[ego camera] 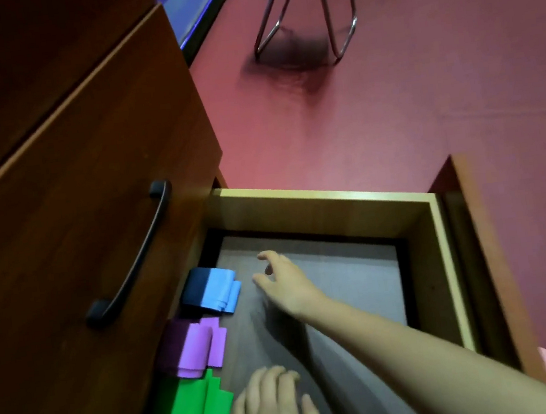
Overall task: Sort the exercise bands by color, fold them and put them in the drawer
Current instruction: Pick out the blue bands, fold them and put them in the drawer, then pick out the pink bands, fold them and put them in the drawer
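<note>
An open wooden drawer holds three folded bands in a row along its left side: a blue band at the far end, a purple band in the middle and a green band nearest me. My right hand reaches into the drawer just right of the blue band, fingers spread, holding nothing. My left hand hovers low at the drawer's near end, right of the green band, fingers apart and empty.
The cabinet front above has a closed drawer with a dark handle. The pulled-out drawer's front panel stands at the right. Red floor lies beyond, with a metal-legged chair at the back.
</note>
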Available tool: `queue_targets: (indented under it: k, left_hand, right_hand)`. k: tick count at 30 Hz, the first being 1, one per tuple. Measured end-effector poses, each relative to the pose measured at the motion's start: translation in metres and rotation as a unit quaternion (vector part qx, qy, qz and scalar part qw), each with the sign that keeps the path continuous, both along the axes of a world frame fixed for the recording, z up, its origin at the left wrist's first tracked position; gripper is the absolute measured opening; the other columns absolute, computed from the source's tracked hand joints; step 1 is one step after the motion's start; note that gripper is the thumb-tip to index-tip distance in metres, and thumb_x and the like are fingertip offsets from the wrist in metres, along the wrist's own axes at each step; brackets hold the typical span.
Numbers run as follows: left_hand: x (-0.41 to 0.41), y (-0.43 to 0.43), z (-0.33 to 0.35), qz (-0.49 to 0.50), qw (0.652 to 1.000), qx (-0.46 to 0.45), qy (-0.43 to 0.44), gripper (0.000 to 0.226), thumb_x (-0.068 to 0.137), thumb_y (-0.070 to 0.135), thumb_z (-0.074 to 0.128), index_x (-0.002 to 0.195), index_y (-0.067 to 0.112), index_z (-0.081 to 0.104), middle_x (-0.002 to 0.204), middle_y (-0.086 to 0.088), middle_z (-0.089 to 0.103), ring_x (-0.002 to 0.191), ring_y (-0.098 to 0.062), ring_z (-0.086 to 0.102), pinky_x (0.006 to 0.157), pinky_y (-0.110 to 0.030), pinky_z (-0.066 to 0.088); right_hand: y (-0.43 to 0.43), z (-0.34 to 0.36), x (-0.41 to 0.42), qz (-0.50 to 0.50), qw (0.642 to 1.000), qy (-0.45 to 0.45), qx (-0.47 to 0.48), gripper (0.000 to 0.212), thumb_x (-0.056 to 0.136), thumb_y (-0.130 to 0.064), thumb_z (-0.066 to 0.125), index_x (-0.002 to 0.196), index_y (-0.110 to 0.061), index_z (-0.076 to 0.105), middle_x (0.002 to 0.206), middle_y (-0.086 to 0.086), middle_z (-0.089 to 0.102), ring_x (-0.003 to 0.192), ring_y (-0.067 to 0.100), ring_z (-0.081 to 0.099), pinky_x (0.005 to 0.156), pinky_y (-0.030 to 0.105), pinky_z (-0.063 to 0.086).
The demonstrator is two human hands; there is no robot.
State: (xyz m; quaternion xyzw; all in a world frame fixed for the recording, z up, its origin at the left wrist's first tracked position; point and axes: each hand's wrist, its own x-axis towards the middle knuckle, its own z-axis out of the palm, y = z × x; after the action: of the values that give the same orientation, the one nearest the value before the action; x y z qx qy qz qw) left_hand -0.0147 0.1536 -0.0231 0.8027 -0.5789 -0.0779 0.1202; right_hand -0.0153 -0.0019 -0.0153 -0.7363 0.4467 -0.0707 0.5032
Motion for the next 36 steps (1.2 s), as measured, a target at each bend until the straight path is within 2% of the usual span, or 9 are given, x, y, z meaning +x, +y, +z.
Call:
queue_targets:
  k: [2,6,8,11,16,20,23,32,36]
  left_hand:
    - [0.003,0.014,0.013,0.052,0.996,-0.068,0.008,0.03,0.058,0.037,0.041,0.072,0.024,0.064,0.074,0.003,0.07,0.088,-0.01,0.045,0.069,-0.026,0.031]
    - [-0.003,0.017,0.016,0.044,0.998,0.042,0.008,0.029,0.065,0.034,0.042,0.071,0.018,0.066,0.073,-0.001,0.069,0.087,-0.015,0.055,0.064,-0.032,0.052]
    - [0.001,0.017,0.019,0.059,0.995,0.067,0.042,0.02,0.073,0.025,0.057,0.083,0.012,0.068,0.085,-0.01,0.071,0.093,-0.029,0.064,0.074,-0.043,0.051]
    - [-0.013,0.012,0.037,0.1,0.99,0.073,0.064,0.024,0.075,0.004,0.067,0.098,0.003,0.066,0.104,-0.022,0.067,0.105,-0.041,0.058,0.087,-0.05,0.042]
    - [-0.14,-0.014,0.11,-0.059,0.981,-0.047,0.177,0.03,0.084,0.021,0.046,0.105,0.006,0.062,0.111,-0.015,0.063,0.112,-0.034,0.053,0.093,-0.042,0.038]
    - [-0.257,-0.01,0.148,-0.226,0.946,-0.088,0.213,0.028,0.088,0.02,0.045,0.111,0.011,0.059,0.116,-0.006,0.061,0.115,-0.024,0.051,0.096,-0.033,0.035]
    - [-0.304,0.002,0.15,-0.277,0.938,-0.054,0.201,0.027,0.091,0.017,0.044,0.116,0.017,0.055,0.122,0.002,0.057,0.118,-0.016,0.046,0.095,-0.026,0.031]
    - [-0.332,-0.023,0.099,-0.301,0.932,0.085,0.185,0.025,0.088,0.015,0.045,0.109,0.018,0.058,0.111,0.004,0.064,0.108,-0.019,0.054,0.084,-0.029,0.04]
    - [-0.345,-0.057,0.063,-0.286,0.928,0.146,0.187,0.023,0.088,0.015,0.044,0.106,0.02,0.059,0.111,0.003,0.065,0.1,-0.021,0.056,0.081,-0.03,0.042]
  right_hand:
    - [0.008,0.031,-0.043,0.007,0.999,-0.032,-0.021,0.034,0.092,-0.018,0.044,0.126,-0.015,0.044,0.117,0.005,0.054,0.089,0.021,0.054,0.08,0.025,0.038]
    - [0.055,0.105,-0.163,-0.033,0.995,-0.094,-0.003,0.021,0.092,-0.011,0.045,0.101,-0.029,0.054,0.091,-0.011,0.058,0.07,0.011,0.057,0.07,0.016,0.045]
    - [0.089,0.135,-0.233,-0.091,0.99,-0.107,-0.007,0.028,0.09,-0.004,0.047,0.093,-0.029,0.059,0.085,-0.005,0.064,0.07,0.012,0.059,0.069,0.019,0.047]
    - [0.135,0.161,-0.325,-0.189,0.975,-0.117,-0.021,0.038,0.089,0.003,0.048,0.087,-0.032,0.065,0.079,-0.006,0.067,0.062,0.003,0.056,0.063,0.015,0.047]
    - [0.21,0.174,-0.44,-0.347,0.928,-0.12,-0.06,0.052,0.086,0.012,0.045,0.079,-0.034,0.067,0.074,-0.003,0.068,0.055,0.008,0.054,0.056,0.018,0.046]
    - [0.253,0.172,-0.482,-0.409,0.9,-0.144,-0.05,0.04,0.085,0.015,0.044,0.077,-0.018,0.066,0.068,0.001,0.068,0.052,0.011,0.052,0.052,0.018,0.045]
    - [0.267,0.165,-0.499,-0.433,0.885,-0.163,-0.044,0.035,0.085,0.016,0.043,0.077,-0.012,0.063,0.066,0.0,0.067,0.051,0.011,0.051,0.052,0.017,0.045]
    - [0.255,0.105,-0.537,-0.52,0.834,-0.182,0.012,0.03,0.086,0.013,0.043,0.078,-0.009,0.061,0.054,-0.004,0.063,0.047,0.003,0.05,0.048,0.013,0.043]
    - [0.222,0.058,-0.554,-0.544,0.824,-0.151,0.041,0.035,0.086,0.013,0.042,0.076,-0.015,0.06,0.053,-0.005,0.062,0.047,0.004,0.051,0.045,0.014,0.042]
